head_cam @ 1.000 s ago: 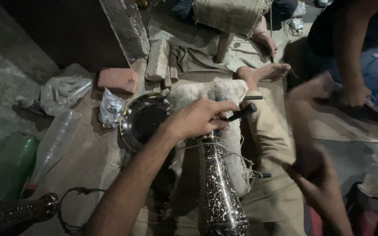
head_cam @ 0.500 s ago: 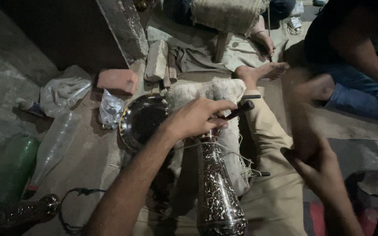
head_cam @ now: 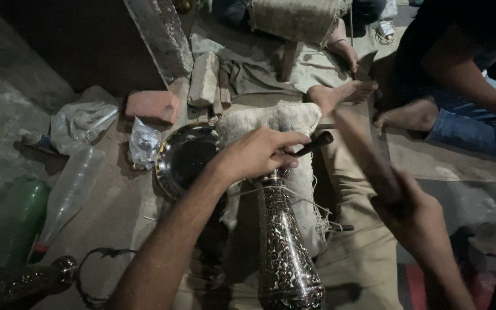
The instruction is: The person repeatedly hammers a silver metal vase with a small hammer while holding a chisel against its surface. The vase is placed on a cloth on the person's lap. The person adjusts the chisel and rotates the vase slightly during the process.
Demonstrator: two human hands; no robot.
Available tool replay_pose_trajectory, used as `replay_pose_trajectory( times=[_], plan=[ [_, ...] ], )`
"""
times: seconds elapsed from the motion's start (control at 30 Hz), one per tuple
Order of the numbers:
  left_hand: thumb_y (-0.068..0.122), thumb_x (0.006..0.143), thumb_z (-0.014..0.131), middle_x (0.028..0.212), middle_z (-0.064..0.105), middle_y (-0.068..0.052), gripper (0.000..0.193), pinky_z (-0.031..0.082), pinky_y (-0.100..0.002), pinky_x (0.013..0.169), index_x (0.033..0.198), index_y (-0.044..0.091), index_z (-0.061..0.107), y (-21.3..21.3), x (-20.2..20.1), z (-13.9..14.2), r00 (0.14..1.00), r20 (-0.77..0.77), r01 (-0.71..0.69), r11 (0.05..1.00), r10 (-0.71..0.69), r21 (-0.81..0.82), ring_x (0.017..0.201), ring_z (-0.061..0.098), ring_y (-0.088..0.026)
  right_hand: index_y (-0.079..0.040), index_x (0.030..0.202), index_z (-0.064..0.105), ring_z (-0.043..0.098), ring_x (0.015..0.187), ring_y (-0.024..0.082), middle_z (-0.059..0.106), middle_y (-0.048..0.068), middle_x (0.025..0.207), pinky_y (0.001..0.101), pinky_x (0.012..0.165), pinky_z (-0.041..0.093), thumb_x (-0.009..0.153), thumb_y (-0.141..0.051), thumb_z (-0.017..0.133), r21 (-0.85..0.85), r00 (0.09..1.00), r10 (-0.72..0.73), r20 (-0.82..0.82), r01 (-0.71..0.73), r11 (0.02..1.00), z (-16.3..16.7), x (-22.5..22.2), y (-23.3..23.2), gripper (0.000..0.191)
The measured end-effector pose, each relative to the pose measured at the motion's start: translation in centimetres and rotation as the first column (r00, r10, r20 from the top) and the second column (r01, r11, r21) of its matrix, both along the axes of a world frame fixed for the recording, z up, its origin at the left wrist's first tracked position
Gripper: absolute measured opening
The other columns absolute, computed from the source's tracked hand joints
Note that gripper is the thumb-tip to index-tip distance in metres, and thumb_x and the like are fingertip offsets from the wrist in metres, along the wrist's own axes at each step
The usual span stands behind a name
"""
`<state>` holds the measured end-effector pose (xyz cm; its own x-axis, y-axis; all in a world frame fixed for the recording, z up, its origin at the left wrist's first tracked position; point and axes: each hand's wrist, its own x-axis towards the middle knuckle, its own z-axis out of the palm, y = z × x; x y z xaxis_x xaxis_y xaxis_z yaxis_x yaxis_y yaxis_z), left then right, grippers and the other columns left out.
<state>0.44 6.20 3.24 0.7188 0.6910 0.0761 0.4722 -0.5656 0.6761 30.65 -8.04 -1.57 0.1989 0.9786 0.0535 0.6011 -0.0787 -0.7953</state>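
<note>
Engraved metal vase (head_cam: 285, 247), left hand (head_cam: 259, 152) fingers clamped on dark tool (head_cam: 311, 144), right hand (head_cam: 411, 215) blurred, grip unclear.

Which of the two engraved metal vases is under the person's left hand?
The big engraved vase in the middle, with its neck under the left hand. The other engraved piece lies apart on the floor at the lower left corner.

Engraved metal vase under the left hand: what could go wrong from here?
1. The left hand pins a dark-handled tool on the engraved vase, fingers close to the tip; a strike from the blurred right hand could catch them.
2. The vase lies on a soft cloth pad, so it may roll.
3. A metal bowl sits close by and could be knocked.
</note>
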Motion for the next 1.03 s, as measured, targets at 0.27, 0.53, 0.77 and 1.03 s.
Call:
replay_pose_trajectory(
  times=[0.27,0.53,0.77,1.03],
  plan=[
    [0.029,0.086,0.074,0.100,0.080,-0.003,0.049,0.059,-0.041,0.088,0.134,0.023,0.065,-0.2,0.2,0.5,0.999,-0.038,-0.034,0.996,0.031,-0.082,0.090,0.077,-0.016,-0.007,0.136,0.058,0.073,0.095,0.026,0.074,0.019,0.103,0.0384,0.078,0.058,0.080,-0.018,0.082,0.055,1.000,-0.010,-0.007,0.011,0.998,-0.9,0.5,-0.1,0.063],
    [0.027,0.087,0.076,0.107,0.080,-0.006,0.049,0.059,-0.039,0.090,0.134,0.020,0.066,-0.1,0.0,0.3,1.000,0.013,0.004,0.998,-0.003,-0.059,0.095,0.078,-0.019,-0.007,0.138,0.059,0.074,0.092,0.029,0.073,0.020,0.097,0.0408,0.073,0.057,0.082,-0.013,0.084,0.037,0.949,-0.025,0.313,0.014,0.999,-2.2,1.1,-0.6,0.061],
    [0.026,0.086,0.078,0.113,0.078,-0.007,0.048,0.058,-0.039,0.090,0.132,0.018,0.067,0.1,-0.3,0.2,0.998,0.057,0.035,0.999,-0.034,-0.019,0.099,0.076,-0.021,-0.006,0.144,0.053,0.072,0.096,0.026,0.072,0.018,0.107,0.0392,0.079,0.058,0.081,-0.009,0.085,-0.020,0.994,-0.073,0.076,0.075,0.997,-3.3,1.6,-1.3,0.071],
    [0.027,0.086,0.078,0.111,0.079,-0.008,0.046,0.058,-0.040,0.089,0.131,0.022,0.069,-0.4,-0.5,0.9,0.999,0.035,0.005,0.998,-0.003,-0.068,0.098,0.078,-0.022,-0.009,0.145,0.050,0.071,0.102,0.034,0.071,0.023,0.116,0.0389,0.086,0.058,0.081,-0.021,0.085,-0.047,0.977,-0.177,-0.117,0.172,0.984,-4.2,2.0,-2.1,0.074]
  ],
)
